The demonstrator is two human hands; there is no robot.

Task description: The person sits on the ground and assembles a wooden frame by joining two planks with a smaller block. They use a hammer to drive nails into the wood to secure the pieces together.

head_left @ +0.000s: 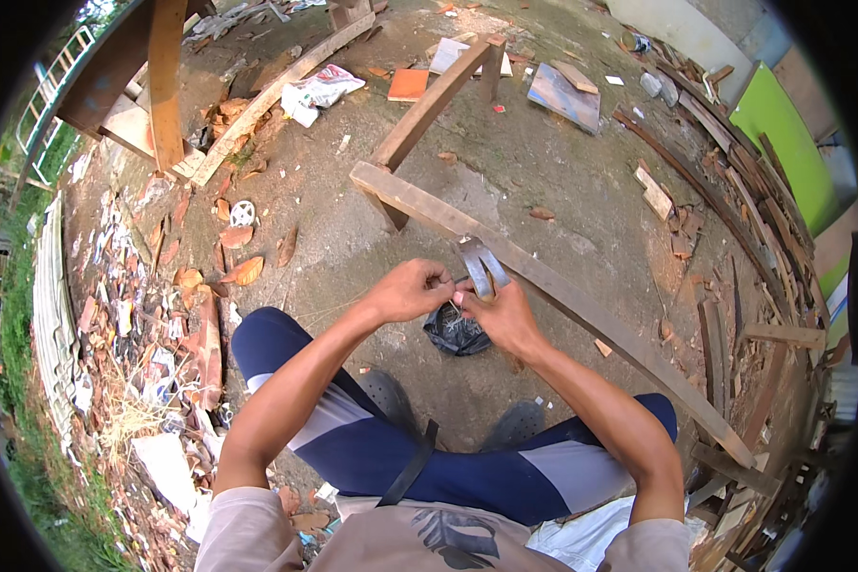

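**Fingertip work over a bag of slender pieces, beside a timber frame**

Centre of the frame: the left hand (415,289) has its thumb and fingers pinched together; whether a small piece is caught between them is too fine to tell. The right hand (501,313), almost meeting it, grasps a claw hammer (484,269), its forked metal end uppermost and the handle hidden. The claw overlaps the edge of the long beam (591,310); contact cannot be confirmed.

Just below the hands, a black plastic bag (456,334) lies open on the ground, holding thin, pale pieces that are probably nails.

The long beam slants from the upper centre to the lower right, meeting a second beam (439,102) at a corner in the upper centre. Short uprights show beneath both.

Stage of work: the corner is set together, though its fastening cannot be made out. The hammer is not poised to strike, and no nail can be discerned standing in either beam. The present step is judged to be the handling of small pieces at the fingertips, unfinished; how much remains beyond it cannot be told.
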